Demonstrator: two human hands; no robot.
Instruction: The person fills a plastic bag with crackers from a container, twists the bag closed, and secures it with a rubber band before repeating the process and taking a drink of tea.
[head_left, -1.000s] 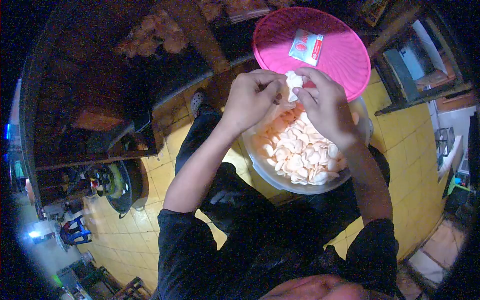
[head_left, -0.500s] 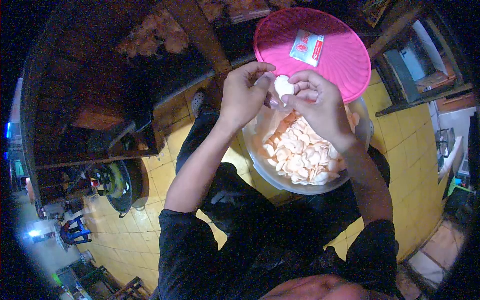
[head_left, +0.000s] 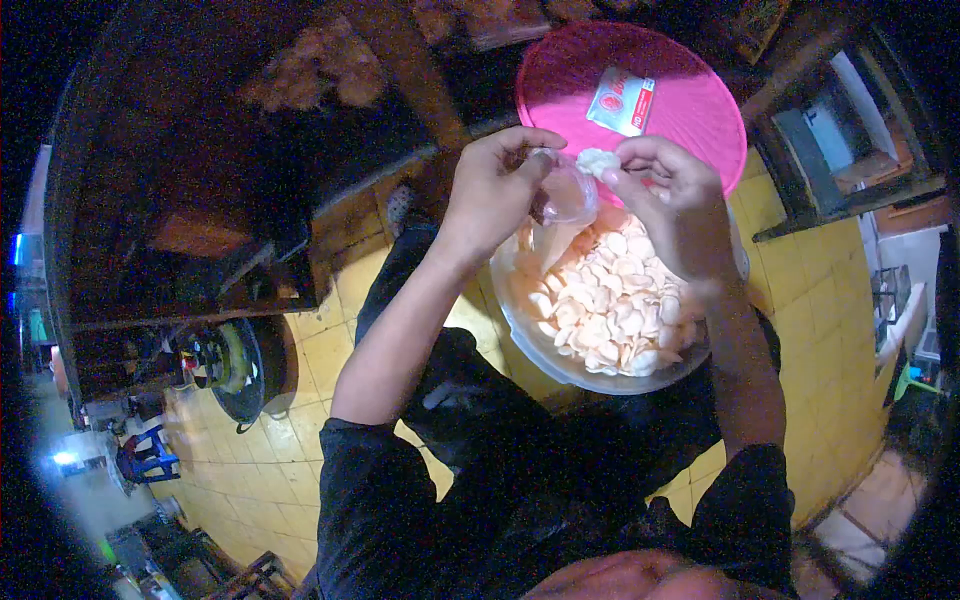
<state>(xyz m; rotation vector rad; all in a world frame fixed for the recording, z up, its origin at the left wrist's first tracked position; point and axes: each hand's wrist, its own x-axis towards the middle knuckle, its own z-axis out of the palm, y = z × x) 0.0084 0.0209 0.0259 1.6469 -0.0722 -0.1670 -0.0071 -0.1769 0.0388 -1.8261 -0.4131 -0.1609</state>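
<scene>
My left hand [head_left: 497, 190] is closed on a small clear plastic bag [head_left: 572, 198], held up over the near side of the pink lid and the tub. Between the thumb and fingers of my right hand [head_left: 682, 205] is a whitish cracker [head_left: 597, 163], close to the bag's mouth. Below both hands, a large translucent plastic tub [head_left: 565, 377] holds a heap of pale pinkish crackers [head_left: 620, 300]. Beyond it a round pink lid [head_left: 690, 110] with a printed label [head_left: 620, 100] leans at the tub's far edge.
My legs [head_left: 480, 380] are on either side of the tub, above a yellow tiled floor [head_left: 815, 300]. Dark wooden shelving [head_left: 190, 318] stands at left, with a black wok-like pan [head_left: 262, 375] beside it. A wooden frame [head_left: 850, 215] is at right.
My right hand has moved slightly right, and the cracker in it now shows edge-on and apart from my left fingers. The bag shows more fully, puffed out below my left hand.
</scene>
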